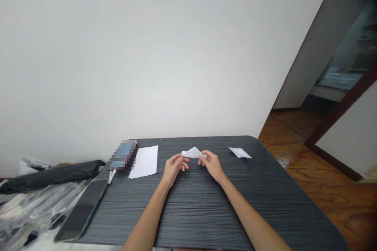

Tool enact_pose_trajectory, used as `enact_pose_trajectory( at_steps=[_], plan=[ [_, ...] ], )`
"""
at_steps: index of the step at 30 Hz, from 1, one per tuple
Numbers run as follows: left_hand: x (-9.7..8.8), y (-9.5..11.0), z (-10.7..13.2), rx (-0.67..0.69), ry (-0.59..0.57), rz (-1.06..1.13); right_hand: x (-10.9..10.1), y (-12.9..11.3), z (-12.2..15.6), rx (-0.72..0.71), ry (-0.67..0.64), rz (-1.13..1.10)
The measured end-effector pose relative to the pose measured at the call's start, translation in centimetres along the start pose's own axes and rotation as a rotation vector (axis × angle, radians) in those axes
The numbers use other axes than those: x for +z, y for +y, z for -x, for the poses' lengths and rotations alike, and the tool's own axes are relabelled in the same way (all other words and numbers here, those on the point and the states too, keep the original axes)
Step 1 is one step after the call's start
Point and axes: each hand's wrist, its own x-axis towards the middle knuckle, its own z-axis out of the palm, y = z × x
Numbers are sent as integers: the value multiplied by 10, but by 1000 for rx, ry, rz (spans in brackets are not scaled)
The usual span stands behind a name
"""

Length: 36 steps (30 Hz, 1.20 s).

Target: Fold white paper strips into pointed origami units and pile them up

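Between my two hands is a small folded white paper boat (193,152), its pointed peak upward, held just above the dark table. My left hand (173,168) pinches its left end, with the lower fingers loosely curled. At the opposite end, my right hand (212,164) grips the paper between thumb and fingers. Another folded white paper piece (240,152) lies on the table to the right, apart from my hands. White paper sheets (145,161) lie to the left of my left hand.
The dark striped table (200,211) stands against a white wall (188,55). A phone (84,208) lies at its left edge, and a blurred-out device (122,155) with a white cable (111,176) sits behind it. Plastic-wrapped items (55,200) are heaped left of the table.
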Motion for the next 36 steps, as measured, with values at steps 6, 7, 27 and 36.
enact_pose_trajectory(
  at_steps=[6,7,27,36],
  plan=[
    [2,3,1,-85,5,70,0,-1,1,-110,-13,-105],
    [1,3,0,-97,3,77,0,-1,1,-129,-12,-115],
    [-13,3,-4,-156,9,11,-27,-22,2,42,-268,-160],
    [-5,-1,-1,-149,-76,-89,-16,-16,3,42,-132,-168]
  ],
)
